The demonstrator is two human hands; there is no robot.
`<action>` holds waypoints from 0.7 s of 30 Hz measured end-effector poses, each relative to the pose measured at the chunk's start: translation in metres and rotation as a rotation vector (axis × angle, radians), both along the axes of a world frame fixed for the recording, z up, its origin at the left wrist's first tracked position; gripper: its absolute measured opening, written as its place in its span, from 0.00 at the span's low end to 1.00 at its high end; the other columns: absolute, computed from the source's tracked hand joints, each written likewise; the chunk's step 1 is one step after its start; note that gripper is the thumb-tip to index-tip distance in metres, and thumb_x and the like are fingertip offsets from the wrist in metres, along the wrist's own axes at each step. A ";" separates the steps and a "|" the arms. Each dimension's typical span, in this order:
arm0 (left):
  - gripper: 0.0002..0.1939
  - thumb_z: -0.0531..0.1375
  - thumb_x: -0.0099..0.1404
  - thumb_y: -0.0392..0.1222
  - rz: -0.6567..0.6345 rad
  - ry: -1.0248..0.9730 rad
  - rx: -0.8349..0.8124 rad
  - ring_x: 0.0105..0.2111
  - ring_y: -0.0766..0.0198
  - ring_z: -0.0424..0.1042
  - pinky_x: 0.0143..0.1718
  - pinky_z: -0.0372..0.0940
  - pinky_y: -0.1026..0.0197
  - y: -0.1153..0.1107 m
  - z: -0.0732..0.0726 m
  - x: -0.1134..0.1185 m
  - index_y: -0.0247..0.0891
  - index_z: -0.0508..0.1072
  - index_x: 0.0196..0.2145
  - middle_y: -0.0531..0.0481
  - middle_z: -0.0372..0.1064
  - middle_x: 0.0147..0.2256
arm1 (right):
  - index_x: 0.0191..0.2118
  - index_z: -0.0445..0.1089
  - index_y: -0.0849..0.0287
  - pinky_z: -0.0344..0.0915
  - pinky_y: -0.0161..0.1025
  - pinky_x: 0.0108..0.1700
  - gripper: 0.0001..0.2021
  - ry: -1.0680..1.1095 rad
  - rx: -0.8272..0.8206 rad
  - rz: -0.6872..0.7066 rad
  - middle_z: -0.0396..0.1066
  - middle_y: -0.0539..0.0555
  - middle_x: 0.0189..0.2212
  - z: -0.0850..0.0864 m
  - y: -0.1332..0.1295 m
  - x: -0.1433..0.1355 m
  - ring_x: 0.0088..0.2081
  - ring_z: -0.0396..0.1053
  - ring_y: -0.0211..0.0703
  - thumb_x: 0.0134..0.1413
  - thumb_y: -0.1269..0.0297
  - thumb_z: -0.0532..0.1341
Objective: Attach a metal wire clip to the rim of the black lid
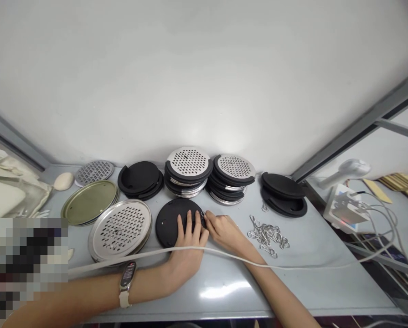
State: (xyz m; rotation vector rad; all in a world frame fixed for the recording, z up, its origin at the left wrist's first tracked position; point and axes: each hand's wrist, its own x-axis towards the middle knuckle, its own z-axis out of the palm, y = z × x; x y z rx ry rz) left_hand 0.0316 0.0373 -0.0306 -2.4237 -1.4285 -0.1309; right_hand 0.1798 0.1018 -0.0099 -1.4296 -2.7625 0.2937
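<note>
a round black plate (170,220) lies on the tabletop (231,275). the left hand (189,238) presses on it from above, its grip spread; at the plate's two-o'clock edge the right hand (220,230) has its grip pinching a small metal clip (202,214). from the plate, loose metal hooks (267,236) lie at three o'clock, a perforated metal disc (121,228) at nine, a mixed stack (190,162) at twelve.

Workshop, stacked discs (189,173), metal clips (267,235)
</note>
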 end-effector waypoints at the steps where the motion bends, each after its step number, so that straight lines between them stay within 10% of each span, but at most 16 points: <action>1: 0.23 0.48 0.63 0.36 0.004 -0.002 -0.008 0.60 0.37 0.50 0.58 0.43 0.30 0.000 0.001 0.000 0.28 0.62 0.55 0.30 0.55 0.58 | 0.40 0.61 0.62 0.46 0.37 0.27 0.14 0.006 0.009 -0.005 0.72 0.54 0.25 -0.001 0.000 0.000 0.24 0.68 0.39 0.67 0.64 0.41; 21: 0.23 0.55 0.56 0.37 -0.001 -0.034 -0.003 0.59 0.34 0.52 0.55 0.43 0.29 0.002 -0.006 0.001 0.31 0.67 0.50 0.30 0.55 0.58 | 0.41 0.60 0.61 0.44 0.36 0.25 0.11 0.000 0.053 0.014 0.72 0.53 0.22 -0.003 0.003 0.001 0.22 0.68 0.39 0.67 0.65 0.43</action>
